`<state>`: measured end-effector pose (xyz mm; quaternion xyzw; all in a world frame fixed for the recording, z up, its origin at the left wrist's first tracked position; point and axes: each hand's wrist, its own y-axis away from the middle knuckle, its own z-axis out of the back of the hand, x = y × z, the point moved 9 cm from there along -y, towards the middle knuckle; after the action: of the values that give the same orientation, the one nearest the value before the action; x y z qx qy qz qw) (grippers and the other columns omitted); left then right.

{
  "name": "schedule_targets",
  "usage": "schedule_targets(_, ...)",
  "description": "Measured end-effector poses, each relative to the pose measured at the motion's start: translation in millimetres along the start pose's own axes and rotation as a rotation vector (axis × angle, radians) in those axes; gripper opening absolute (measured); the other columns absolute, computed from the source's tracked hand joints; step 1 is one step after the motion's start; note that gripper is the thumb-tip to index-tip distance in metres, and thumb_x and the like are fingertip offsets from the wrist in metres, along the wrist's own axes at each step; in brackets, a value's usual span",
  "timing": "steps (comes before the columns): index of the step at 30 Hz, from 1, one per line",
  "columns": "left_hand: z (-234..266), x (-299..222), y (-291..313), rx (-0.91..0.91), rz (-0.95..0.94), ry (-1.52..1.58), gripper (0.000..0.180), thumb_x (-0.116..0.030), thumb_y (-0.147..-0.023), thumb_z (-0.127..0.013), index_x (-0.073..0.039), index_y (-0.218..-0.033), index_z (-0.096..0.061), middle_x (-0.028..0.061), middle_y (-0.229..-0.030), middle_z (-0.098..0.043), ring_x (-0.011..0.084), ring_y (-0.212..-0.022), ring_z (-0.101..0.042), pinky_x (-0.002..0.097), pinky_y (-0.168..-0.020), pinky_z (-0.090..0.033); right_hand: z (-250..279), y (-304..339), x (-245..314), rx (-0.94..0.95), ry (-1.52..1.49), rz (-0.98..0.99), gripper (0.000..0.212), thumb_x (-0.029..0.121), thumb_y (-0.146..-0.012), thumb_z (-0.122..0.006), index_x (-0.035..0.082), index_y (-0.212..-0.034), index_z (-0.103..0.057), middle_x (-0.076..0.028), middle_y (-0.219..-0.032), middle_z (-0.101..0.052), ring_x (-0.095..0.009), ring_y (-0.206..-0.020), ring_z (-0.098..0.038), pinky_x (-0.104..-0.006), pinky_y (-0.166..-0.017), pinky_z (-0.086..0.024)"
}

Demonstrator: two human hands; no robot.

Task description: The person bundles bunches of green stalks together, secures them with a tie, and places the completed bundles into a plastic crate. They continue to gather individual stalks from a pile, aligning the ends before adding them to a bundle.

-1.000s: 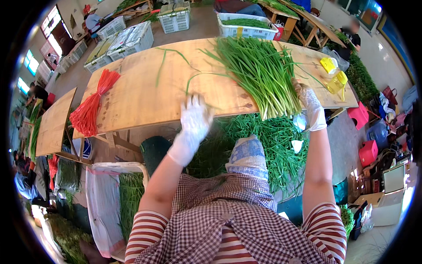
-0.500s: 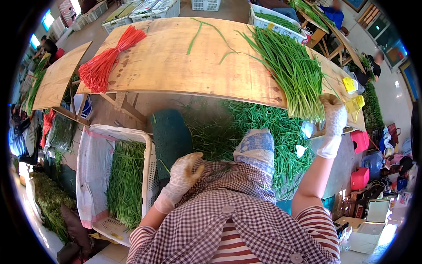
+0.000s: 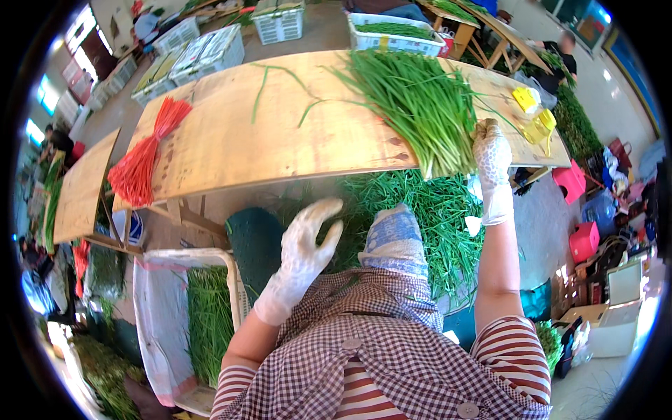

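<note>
A heap of long green garlic chives (image 3: 420,105) lies on the wooden table (image 3: 231,150), pale cut ends toward the near right. Beside those ends, my gloved right hand (image 3: 493,164) rests by the table's edge with its fingers curled in; whatever they hold is hidden. In front of my apron, my gloved left hand (image 3: 306,241) is raised in the air, thumb apart from the fingers and nothing in it. A bundle of red ties (image 3: 150,154), bound at its middle, sits at the table's left end. A few loose leaves (image 3: 304,91) are strewn across the middle.
Left of me stands a white crate (image 3: 234,269) lined with cloth and holding chives. A dark green bin-like object (image 3: 253,245) is between it and my legs. Green trimmings (image 3: 448,245) cover the floor under the table. Yellow plastic items (image 3: 537,127) lie at the table's right end.
My left hand has risen from beside my apron toward the table, its fingers spreading. My right hand stays at the pale ends of the chives. The view has shifted.
</note>
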<state>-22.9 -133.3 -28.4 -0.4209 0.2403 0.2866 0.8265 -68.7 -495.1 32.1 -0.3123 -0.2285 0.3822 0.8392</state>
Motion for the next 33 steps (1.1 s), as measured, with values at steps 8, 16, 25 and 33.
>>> schedule_targets(8, -121.1, -6.9, -146.1, 0.085, 0.366, 0.293, 0.062, -0.035, -0.073, -0.067, 0.009, -0.111, -0.045, 0.0267, -0.115, -0.048, 0.0368, -0.108, -0.047, 0.0375, -0.089, -0.041, 5.5, 4.4, -18.9, 0.233, -0.354, -0.144, 0.022, 0.031, -0.081, -0.056, 0.015, -0.09, -0.067, -0.01, -0.086, -0.065, -0.027, -0.082, -0.062, -0.0354, -0.072, -0.048)
schedule_targets(16, -184.0, 5.8, -180.8, 0.168, 0.512, 0.083, 0.079, -0.026, -0.072, -0.067, 0.01, -0.129, -0.026, 0.0255, -0.133, -0.03, 0.0347, -0.12, -0.037, 0.0337, -0.1, -0.033, -9.2, -8.9, -62.8, 0.382, -0.693, -0.344, 0.029, 0.022, -0.082, -0.056, 0.005, -0.105, -0.06, -0.015, -0.097, -0.064, -0.027, -0.09, -0.061, -0.0319, -0.078, -0.047)
schedule_targets(25, -187.3, 41.3, -174.2, -0.159, 0.448, 0.182, 0.063, -0.013, -0.071, -0.063, 0.01, -0.123, -0.036, 0.0202, -0.113, -0.052, 0.0247, -0.1, -0.053, 0.0292, -0.088, -0.04, -63.1, 1.3, 11.7, 0.678, -0.274, -0.216, 0.065, 0.034, -0.067, -0.069, -0.008, -0.112, -0.047, -0.026, -0.101, -0.058, -0.033, -0.098, -0.057, -0.035, -0.088, -0.043)
schedule_targets(33, -193.7, -16.4, -201.3, 0.041, 0.286, -0.149, 0.063, -0.019, -0.073, -0.062, 0.009, -0.121, -0.033, 0.0243, -0.121, -0.039, 0.0394, -0.103, -0.045, 0.0418, -0.088, -0.041, -109.2, -14.0, -15.8, 0.884, -1.183, -0.47, 0.05, 0.015, -0.075, -0.06, -0.009, -0.116, -0.045, -0.016, -0.095, -0.063, -0.021, -0.089, -0.06, -0.0294, -0.077, -0.048)
